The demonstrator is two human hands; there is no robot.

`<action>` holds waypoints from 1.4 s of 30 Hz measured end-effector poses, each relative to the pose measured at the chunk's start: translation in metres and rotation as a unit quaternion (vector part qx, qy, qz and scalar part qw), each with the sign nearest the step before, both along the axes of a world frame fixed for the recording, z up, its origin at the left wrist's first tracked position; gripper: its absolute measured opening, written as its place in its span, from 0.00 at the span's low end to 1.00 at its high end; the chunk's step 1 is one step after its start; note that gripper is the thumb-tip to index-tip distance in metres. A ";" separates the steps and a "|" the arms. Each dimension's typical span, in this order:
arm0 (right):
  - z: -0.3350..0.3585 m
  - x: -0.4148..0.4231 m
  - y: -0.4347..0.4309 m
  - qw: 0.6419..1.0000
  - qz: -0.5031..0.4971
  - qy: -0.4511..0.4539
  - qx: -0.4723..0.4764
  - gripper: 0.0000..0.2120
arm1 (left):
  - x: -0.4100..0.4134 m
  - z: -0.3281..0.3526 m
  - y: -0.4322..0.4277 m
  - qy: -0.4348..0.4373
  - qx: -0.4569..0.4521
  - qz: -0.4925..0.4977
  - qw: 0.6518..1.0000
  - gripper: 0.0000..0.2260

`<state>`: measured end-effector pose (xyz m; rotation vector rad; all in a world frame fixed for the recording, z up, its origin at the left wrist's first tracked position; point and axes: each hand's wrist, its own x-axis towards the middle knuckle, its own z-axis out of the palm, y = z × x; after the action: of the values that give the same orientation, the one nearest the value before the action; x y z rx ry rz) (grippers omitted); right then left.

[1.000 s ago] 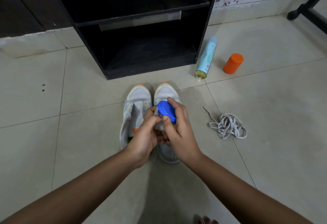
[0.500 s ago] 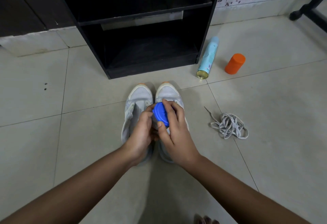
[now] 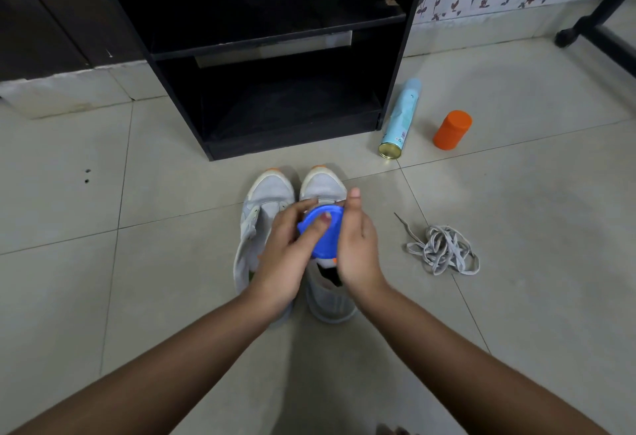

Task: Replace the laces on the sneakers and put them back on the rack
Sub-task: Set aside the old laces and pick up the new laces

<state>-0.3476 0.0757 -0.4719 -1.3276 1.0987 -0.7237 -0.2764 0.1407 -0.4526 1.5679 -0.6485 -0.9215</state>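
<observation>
I held a blue lid (image 3: 321,231) between my left hand (image 3: 287,255) and right hand (image 3: 358,249), above the sneakers (image 3: 265,204) before the rack (image 3: 275,97); loose laces (image 3: 444,250) lay right.

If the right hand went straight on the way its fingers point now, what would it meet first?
Probably the toe of the right sneaker, just beyond the right hand; farther on, the black rack. The hand's height above the shoe is unclear.

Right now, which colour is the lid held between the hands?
Blue: the lid shows clearly in the head view.
</observation>
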 end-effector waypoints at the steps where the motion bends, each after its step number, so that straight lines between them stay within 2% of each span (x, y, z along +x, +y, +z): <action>1: -0.003 0.006 0.008 0.999 -0.012 -0.006 -0.041 0.37 | -0.001 0.004 -0.004 -0.019 -0.006 0.042 0.999 0.24; 3: -0.003 0.017 0.022 0.995 -0.047 -0.028 -0.089 0.31 | 0.001 0.011 -0.012 -0.072 -0.018 0.112 0.991 0.35; 4: 0.001 0.021 0.027 0.992 -0.072 -0.047 -0.092 0.27 | 0.003 0.016 -0.016 -0.083 -0.044 0.138 0.986 0.35; 7: 0.016 0.026 0.029 0.988 -0.105 -0.074 -0.084 0.23 | 0.005 0.021 -0.023 -0.082 -0.099 0.165 0.978 0.27; 11: 0.020 0.025 0.017 0.989 -0.107 -0.103 -0.017 0.14 | 0.003 0.016 -0.029 -0.071 -0.076 0.177 0.979 0.18; 13: 0.013 0.026 0.006 0.997 -0.067 -0.046 -0.011 0.15 | 0.005 0.011 -0.032 -0.054 -0.056 0.187 0.979 0.19; 15: 0.007 0.025 -0.004 1.000 0.009 0.026 -0.008 0.19 | 0.011 0.005 -0.035 -0.042 -0.009 0.187 0.981 0.24; 16: 0.007 0.022 -0.008 0.998 0.047 0.035 -0.008 0.19 | 0.015 0.006 -0.037 -0.033 0.023 0.178 0.983 0.27; 18: 0.012 0.010 -0.009 0.990 0.118 0.001 -0.071 0.13 | 0.024 0.012 -0.042 0.018 0.086 0.145 0.986 0.31; 19: 0.018 0.004 -0.011 0.981 0.151 -0.017 -0.120 0.16 | 0.030 0.018 -0.046 0.048 0.105 0.130 0.985 0.29; 20: 0.021 -0.001 -0.012 0.967 0.184 -0.023 -0.174 0.24 | 0.035 0.024 -0.049 0.076 0.117 0.118 0.983 0.28; 22: 0.024 0.000 -0.029 0.939 0.215 -0.008 -0.268 0.33 | 0.044 0.043 -0.060 0.125 0.104 0.086 0.983 0.26; 24: 0.036 0.011 -0.056 0.939 0.169 -0.012 -0.300 0.34 | 0.051 0.066 -0.075 0.128 0.070 0.056 0.988 0.25; 26: 0.059 0.027 -0.088 0.949 0.089 -0.039 -0.300 0.33 | 0.058 0.091 -0.090 0.092 0.043 0.060 0.993 0.23; 30: 0.097 0.064 -0.164 0.949 -0.040 -0.021 -0.312 0.33 | 0.076 0.129 -0.119 0.032 -0.020 0.156 0.987 0.06; 32: 0.109 0.081 -0.196 0.950 -0.052 0.020 -0.307 0.33 | 0.081 0.138 -0.129 0.047 -0.044 0.189 0.980 0.03; 35: 0.116 0.103 -0.227 0.950 -0.066 0.093 -0.290 0.31 | 0.081 0.140 -0.138 0.065 -0.061 0.198 0.976 0.04; 42: 0.111 0.127 -0.262 0.947 -0.095 0.159 -0.263 0.31 | 0.077 0.127 -0.149 0.113 -0.044 0.208 0.971 0.06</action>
<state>-0.2204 -0.1866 -0.3614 -1.8544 1.3616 -1.0179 -0.1997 -0.0079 -0.3252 1.4214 -0.1834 -0.7269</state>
